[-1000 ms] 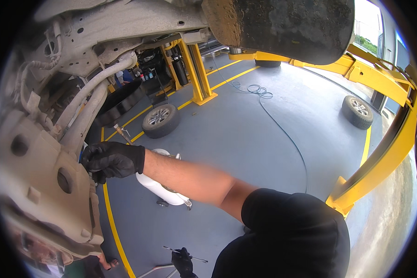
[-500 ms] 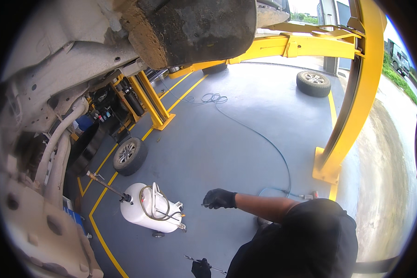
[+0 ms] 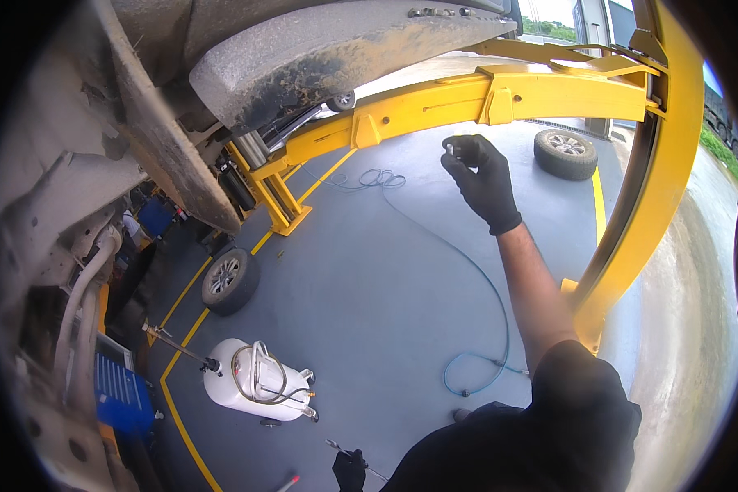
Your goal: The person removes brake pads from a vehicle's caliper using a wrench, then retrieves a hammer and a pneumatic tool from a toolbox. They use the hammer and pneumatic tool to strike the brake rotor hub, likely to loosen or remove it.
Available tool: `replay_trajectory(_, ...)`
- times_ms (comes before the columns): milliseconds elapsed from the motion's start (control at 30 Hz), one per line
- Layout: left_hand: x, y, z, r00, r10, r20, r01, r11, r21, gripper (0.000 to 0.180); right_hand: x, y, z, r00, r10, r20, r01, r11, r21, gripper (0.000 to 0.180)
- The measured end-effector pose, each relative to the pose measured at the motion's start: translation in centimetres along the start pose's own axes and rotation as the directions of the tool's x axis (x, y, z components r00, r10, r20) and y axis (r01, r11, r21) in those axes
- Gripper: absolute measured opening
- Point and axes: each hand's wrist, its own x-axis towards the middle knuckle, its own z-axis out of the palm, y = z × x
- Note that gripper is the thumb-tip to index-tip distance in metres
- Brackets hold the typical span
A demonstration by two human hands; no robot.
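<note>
My right hand [image 3: 481, 180], in a black glove, is raised at the end of an outstretched arm. Its thumb and fingertips pinch a small shiny metal piece [image 3: 454, 151], too small to name. Behind that hand runs the yellow lift arm [image 3: 426, 108]. Low in the picture, my left hand [image 3: 349, 471], also gloved in black, is closed round a slim silver wrench [image 3: 375, 474]. One end of the wrench juts out past the fingers. Above me hangs the raised vehicle's muddy underside [image 3: 279, 70].
A white wheeled tank [image 3: 238, 394] with a pipe stands left of centre. Wheels lie on the floor at left [image 3: 230, 281] and far right [image 3: 565, 153]. A blue air hose [image 3: 467, 258] crosses the floor. A yellow lift post [image 3: 640, 213] rises at right; a blue tool cabinet [image 3: 123, 394] is at left.
My right hand has risen from beside the white tank to in front of the yellow lift arm. My left hand still holds the wrench. The view has shifted, bringing the blue cabinet further into sight.
</note>
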Motion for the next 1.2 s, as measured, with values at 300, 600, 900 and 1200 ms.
replay_trajectory(300,2.2,9.5,10.3,0.995,-0.070,0.072,0.071,0.997,-0.013,0.024,14.7,3.7,7.4,0.933,-0.361,0.005,0.262,0.667,-0.697,0.022)
replay_trajectory(600,-0.1,10.3,10.0,0.974,-0.219,-0.057,0.220,0.975,0.014,0.027,18.7,9.4,5.9,0.977,-0.161,0.142,0.210,0.590,-0.779,0.043)
replay_trajectory(900,-7.3,4.3,6.7,0.827,-0.417,-0.377,0.450,0.893,0.001,0.027,14.6,11.9,5.5,0.831,-0.556,0.000,0.398,0.595,-0.698,0.060)
replay_trajectory(1200,-13.3,5.8,1.3,0.618,-0.424,-0.662,0.490,0.866,-0.097,0.040,-17.4,-0.7,17.9,0.750,-0.261,0.608,-0.030,0.905,0.425,0.037)
